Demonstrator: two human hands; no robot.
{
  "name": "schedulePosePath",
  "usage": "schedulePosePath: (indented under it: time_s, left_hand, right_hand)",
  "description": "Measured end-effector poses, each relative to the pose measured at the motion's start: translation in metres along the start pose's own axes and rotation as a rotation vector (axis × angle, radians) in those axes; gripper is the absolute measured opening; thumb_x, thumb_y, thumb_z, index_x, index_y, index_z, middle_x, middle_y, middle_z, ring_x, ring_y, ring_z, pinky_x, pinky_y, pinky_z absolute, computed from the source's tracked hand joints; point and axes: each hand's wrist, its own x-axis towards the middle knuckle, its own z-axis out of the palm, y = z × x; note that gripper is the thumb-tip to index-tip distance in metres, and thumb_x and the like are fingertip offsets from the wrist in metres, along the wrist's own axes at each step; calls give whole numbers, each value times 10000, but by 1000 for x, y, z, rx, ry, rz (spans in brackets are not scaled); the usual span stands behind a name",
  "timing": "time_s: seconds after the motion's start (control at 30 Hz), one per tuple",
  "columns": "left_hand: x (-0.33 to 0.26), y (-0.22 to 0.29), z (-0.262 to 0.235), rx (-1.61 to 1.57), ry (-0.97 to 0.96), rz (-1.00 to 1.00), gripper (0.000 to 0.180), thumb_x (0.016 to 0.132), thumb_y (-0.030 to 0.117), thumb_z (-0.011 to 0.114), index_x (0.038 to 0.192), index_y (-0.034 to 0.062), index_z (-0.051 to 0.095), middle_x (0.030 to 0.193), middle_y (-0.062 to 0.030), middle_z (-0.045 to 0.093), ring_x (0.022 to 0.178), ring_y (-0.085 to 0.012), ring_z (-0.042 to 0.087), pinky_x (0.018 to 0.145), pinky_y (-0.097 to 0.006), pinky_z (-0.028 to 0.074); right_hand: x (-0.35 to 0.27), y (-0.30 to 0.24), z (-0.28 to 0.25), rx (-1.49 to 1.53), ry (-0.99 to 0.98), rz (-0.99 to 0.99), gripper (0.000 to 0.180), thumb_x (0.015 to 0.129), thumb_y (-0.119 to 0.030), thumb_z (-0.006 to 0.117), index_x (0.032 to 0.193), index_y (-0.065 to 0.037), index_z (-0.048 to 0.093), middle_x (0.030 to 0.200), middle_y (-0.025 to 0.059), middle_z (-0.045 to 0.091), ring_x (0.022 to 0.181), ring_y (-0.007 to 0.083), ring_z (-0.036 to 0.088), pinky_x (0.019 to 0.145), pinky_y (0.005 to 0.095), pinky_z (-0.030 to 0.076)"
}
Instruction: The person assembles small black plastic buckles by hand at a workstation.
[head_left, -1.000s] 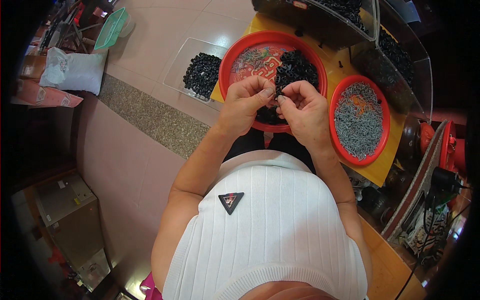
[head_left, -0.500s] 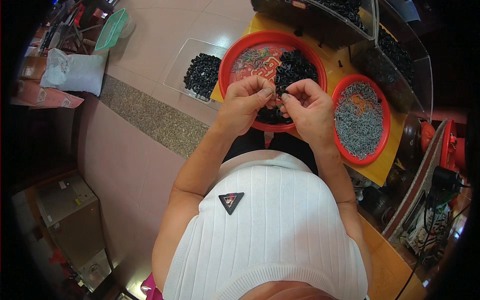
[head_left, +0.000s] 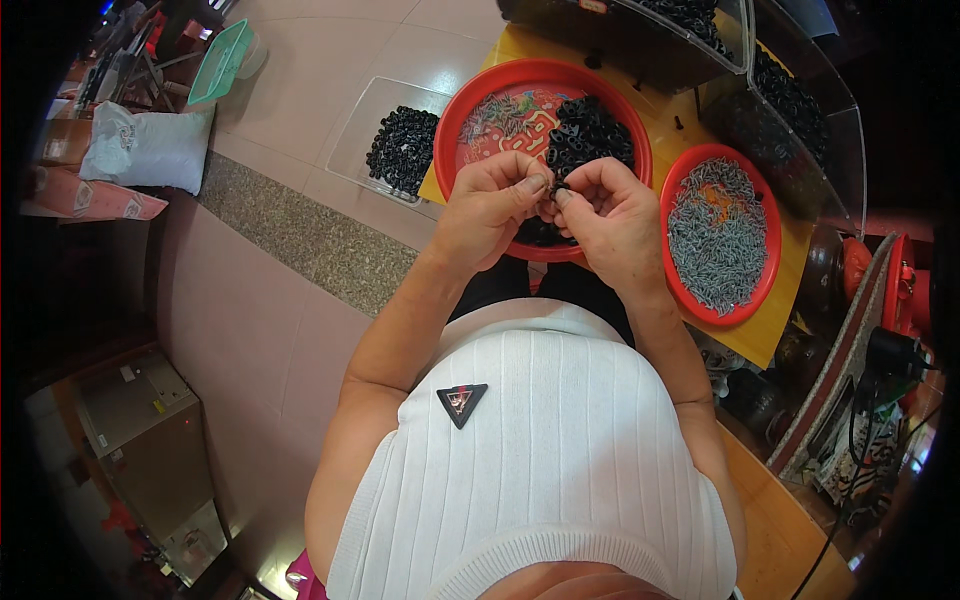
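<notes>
Above the near part of a red round tray (head_left: pixel 445 150), my two hands meet fingertip to fingertip. My right hand (head_left: pixel 615 215) pinches a small black plastic piece (head_left: pixel 559 187) between thumb and forefinger. The fingers of my left hand (head_left: pixel 492 205) are pressed together against it; whatever they grip is too small to make out. Beneath and beyond the hands, the tray holds a heap of black plastic pieces (head_left: pixel 590 135) on its right. A few grey screws (head_left: pixel 500 118) lie on its left.
To the right, a smaller red tray (head_left: pixel 768 260) is full of grey screws (head_left: pixel 712 255). Clear bins (head_left: pixel 740 60) of black parts stand behind on the yellow table (head_left: pixel 765 345). At left, a transparent box (head_left: pixel 345 140) holds small black pieces; a white sack (head_left: pixel 150 145) sits on the floor.
My right hand has shifted slightly left, bringing the black piece up against my left fingertips. My left hand has hardly moved.
</notes>
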Motion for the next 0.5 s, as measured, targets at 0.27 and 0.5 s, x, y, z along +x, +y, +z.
schedulePosePath:
  time_s: [0.27, 0.5]
  left_hand:
    - [-2, -1, 5, 100, 59, 34, 52, 820, 28, 523, 850, -14, 517, 795, -46, 538, 708, -117, 532, 663, -239, 455]
    - [-1, -3, 5, 247, 62, 100, 69, 803, 28, 556, 834, -33, 546, 791, -58, 563, 713, -102, 535, 668, -236, 452]
  right_hand:
    - [0, 3, 1, -40, 17, -32, 58, 743, -19, 596, 767, -1, 546, 645, 13, 569, 588, 43, 517, 523, 189, 425]
    - [1, 2, -2, -87, -42, -8, 27, 785, 23, 549, 804, 8, 538, 690, 30, 571, 604, 62, 558, 541, 180, 479]
